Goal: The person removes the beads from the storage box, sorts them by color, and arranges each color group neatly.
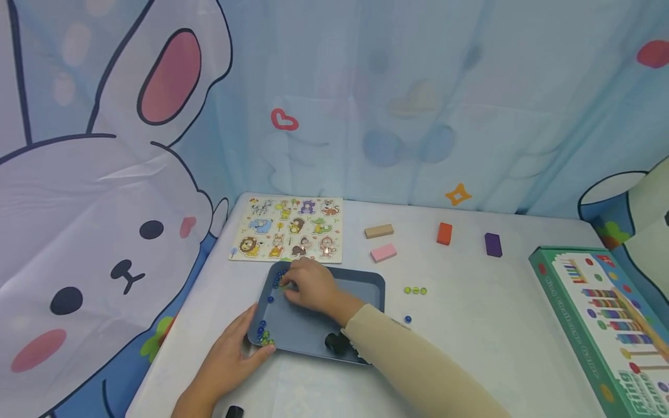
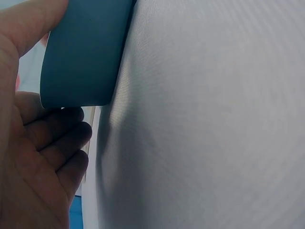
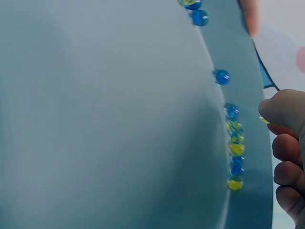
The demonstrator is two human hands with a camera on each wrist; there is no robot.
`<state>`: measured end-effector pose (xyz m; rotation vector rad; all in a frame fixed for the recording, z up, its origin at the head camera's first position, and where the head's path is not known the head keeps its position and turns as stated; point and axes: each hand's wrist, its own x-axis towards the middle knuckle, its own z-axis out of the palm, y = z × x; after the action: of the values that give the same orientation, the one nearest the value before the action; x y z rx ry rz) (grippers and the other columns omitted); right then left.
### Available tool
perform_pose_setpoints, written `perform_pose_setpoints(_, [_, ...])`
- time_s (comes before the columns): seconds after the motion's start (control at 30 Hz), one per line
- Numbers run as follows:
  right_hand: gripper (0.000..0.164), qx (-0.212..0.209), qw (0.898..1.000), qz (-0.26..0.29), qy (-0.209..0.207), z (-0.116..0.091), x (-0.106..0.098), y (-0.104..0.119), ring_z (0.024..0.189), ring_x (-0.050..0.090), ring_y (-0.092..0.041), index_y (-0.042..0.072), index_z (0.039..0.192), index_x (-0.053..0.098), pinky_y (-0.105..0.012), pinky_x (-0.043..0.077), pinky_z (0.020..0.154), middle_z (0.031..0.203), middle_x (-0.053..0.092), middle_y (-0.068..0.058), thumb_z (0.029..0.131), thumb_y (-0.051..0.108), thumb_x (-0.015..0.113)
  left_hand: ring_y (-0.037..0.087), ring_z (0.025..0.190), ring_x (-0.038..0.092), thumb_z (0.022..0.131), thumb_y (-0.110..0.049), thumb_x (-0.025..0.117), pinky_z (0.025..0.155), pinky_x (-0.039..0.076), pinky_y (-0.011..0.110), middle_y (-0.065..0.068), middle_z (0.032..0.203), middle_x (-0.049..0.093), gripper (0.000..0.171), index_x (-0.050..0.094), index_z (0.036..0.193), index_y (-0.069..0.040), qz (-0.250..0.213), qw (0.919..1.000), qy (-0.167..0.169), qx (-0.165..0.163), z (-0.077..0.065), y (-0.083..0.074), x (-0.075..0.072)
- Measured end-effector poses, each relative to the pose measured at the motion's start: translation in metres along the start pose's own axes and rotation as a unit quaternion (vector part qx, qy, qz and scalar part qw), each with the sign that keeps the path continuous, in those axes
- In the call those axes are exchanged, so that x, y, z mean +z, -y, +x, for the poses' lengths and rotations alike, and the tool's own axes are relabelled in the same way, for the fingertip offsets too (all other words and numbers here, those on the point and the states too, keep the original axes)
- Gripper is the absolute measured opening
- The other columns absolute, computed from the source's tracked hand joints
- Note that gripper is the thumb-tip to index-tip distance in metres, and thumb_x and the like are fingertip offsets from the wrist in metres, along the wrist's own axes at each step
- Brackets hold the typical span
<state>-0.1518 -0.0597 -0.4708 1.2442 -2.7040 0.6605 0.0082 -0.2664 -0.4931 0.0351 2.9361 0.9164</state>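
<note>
A blue-grey tray (image 1: 300, 331) lies on the white table. My left hand (image 1: 230, 354) grips its near left corner, with the thumb at the front rim and the fingers along the outer left side; the left wrist view shows the tray wall (image 2: 86, 57) between them. Over the tray's far left part, my right hand (image 1: 313, 284) pinches a yellow-green marble (image 3: 264, 119) between thumb and forefinger. Blue and yellow-green marbles (image 3: 236, 149) line the tray's left wall below that hand. A lone blue marble (image 1: 270, 299) and another cluster of marbles (image 1: 265, 337) lie nearer the left hand.
Behind the tray is an animal puzzle board (image 1: 290, 229). To the right lie a tan block (image 1: 378, 231), pink block (image 1: 384, 253), red block (image 1: 444, 233), purple block (image 1: 493, 245), yellow-green marbles (image 1: 415, 290) and a blue marble (image 1: 408, 319). A green game box (image 1: 590, 313) stands far right.
</note>
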Motion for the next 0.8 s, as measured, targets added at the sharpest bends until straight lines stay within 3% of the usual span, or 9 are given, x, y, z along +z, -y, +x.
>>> perform_pose_setpoints(0.53, [0.009,-0.002,0.994,0.057,-0.091,-0.03,-0.041,-0.028,0.08,0.058,-0.01,0.018,0.096,0.082,-0.025,0.053,0.073,0.084,0.065,0.006,0.089,0.023,0.085,0.04,0.154,0.039,0.089,-0.07,0.07,0.121,0.039,0.063,0.016,0.168,0.038,0.106,0.031,0.165,-0.007,0.006,0.9999,0.009,-0.001,0.002,-0.003,0.0])
perform_pose_setpoints(0.8, [0.008,0.043,0.993,0.056,-0.098,-0.046,-0.068,-0.045,0.083,0.057,-0.011,0.021,0.095,0.081,-0.025,0.05,0.07,0.084,0.064,0.007,0.089,0.025,0.084,0.042,0.151,0.042,0.09,-0.071,0.068,0.119,0.042,0.064,0.018,0.166,0.041,0.105,0.033,0.164,-0.006,0.026,0.9996,-0.004,0.007,0.0,-0.001,0.001])
